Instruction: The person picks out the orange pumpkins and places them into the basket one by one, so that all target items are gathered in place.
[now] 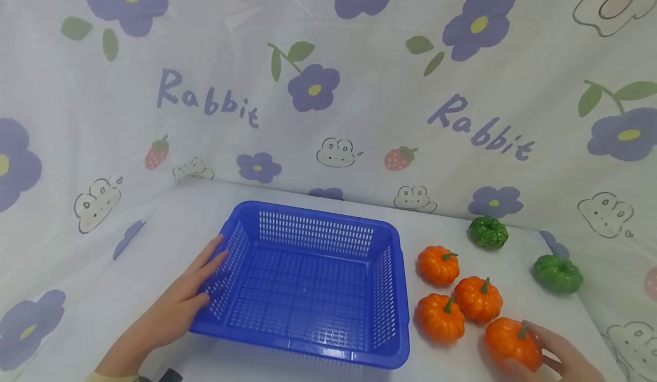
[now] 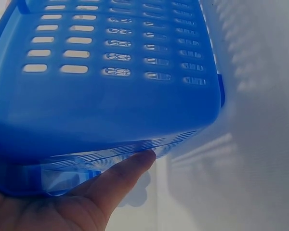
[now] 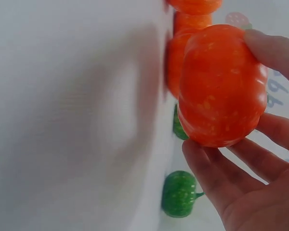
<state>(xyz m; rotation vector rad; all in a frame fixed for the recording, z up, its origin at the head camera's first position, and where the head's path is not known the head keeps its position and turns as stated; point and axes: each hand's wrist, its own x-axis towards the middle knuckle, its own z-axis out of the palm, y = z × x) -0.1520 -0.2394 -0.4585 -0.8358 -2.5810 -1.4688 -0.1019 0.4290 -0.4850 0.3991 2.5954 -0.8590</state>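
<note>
A blue plastic basket (image 1: 318, 345) with slotted walls stands on the white table, nothing inside it. My left hand (image 1: 177, 299) holds its left side, fingertips at the rim; in the left wrist view the thumb (image 2: 127, 175) lies along the outside of the wall. At the lower right, my right hand (image 1: 559, 356) grips an orange toy pumpkin (image 1: 510, 342) with a green stem. The right wrist view shows thumb and fingers on opposite sides of this pumpkin (image 3: 221, 86). Three more orange pumpkins (image 1: 440, 318) sit between it and the basket.
Two green pumpkins, one glittery (image 1: 489, 234) and one smooth (image 1: 556, 273), stand at the back right near the table's edge. A white curtain (image 1: 359, 120) printed with purple flowers and rabbits hangs behind and beside the table. A small black object (image 1: 170, 376) shows near the left wrist.
</note>
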